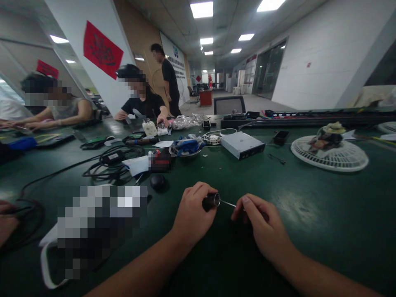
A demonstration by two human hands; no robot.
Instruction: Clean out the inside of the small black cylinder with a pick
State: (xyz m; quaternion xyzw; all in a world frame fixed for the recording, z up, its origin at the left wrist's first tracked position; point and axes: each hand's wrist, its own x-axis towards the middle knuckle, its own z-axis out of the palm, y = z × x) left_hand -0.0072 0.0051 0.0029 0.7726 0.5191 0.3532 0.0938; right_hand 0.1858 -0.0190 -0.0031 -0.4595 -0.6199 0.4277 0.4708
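Note:
My left hand [194,210] is closed around a short dark cylinder [212,199] with a shiny round rim at its open end, which faces right. In my right hand [260,222] a thin metal rod [228,203] is pinched between thumb and fingers. Its far tip points left and lies close to the cylinder's open end; I cannot tell whether it touches or enters it. The fingers hide the rod's other end. Both hands are just above the dark green table [309,247].
Beyond my hands lie a black mouse [158,182], a silver disc drive [242,144] and a bowl of blue cloth [186,146]. A white fan grille [329,153] rests at right. Cables [108,165] and a blurred-out item are at left. Other people sit across; another person's hand [8,222] shows at the left edge.

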